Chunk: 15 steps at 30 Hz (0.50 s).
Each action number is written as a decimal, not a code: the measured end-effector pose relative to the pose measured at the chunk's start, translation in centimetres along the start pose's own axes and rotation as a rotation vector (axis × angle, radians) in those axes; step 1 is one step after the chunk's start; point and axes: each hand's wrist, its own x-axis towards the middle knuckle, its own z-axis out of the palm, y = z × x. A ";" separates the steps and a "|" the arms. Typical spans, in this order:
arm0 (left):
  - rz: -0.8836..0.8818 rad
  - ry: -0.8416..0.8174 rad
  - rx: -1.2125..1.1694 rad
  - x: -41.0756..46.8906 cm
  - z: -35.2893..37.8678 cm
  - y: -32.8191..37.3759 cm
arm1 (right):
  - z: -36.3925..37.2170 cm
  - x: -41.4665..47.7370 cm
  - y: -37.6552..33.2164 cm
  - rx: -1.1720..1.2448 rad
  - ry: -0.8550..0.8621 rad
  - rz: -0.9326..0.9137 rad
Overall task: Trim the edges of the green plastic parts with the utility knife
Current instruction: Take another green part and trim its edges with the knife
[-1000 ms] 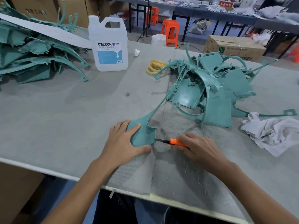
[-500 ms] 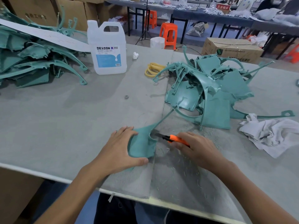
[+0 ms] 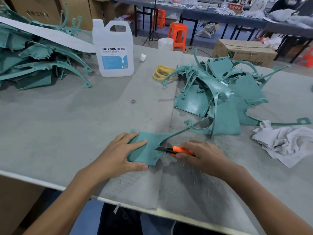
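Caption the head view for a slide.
Left hand presses green plastic part; right hand trims its edge with utility knife.

Bright, even light falls across the grey table (image 3: 50, 133), soft and coming from overhead. Shadows are faint: a dull patch beneath the right-hand pile of green parts (image 3: 225, 106), another under the left pile (image 3: 33, 70), a pale one beside the white jug (image 3: 113, 48). The right hand (image 3: 203, 156) smears a little with motion blur, knuckles fuzzy, while the left hand (image 3: 116, 155) reads crisp. Wide-angle bend is strong: the table's near edge bows, and the far benches (image 3: 220, 16) tilt and curve toward the corners. The background looks softer and dimmer, its detail muddy.
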 end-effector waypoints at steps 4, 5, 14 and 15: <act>0.002 -0.001 -0.008 -0.1 0.1 -0.2 | 0.2 0.8 0.1 -0.017 0.019 -0.013; 0.000 -0.004 -0.015 -0.2 0.1 -0.2 | 0.2 1.1 0.1 -0.019 0.037 -0.001; -0.026 0.033 -0.133 -0.5 0.7 -0.2 | 0.9 0.5 0.4 -0.033 0.072 0.050; -0.027 0.032 -0.137 -0.5 0.7 -0.3 | 0.9 0.5 0.3 -0.043 0.070 0.051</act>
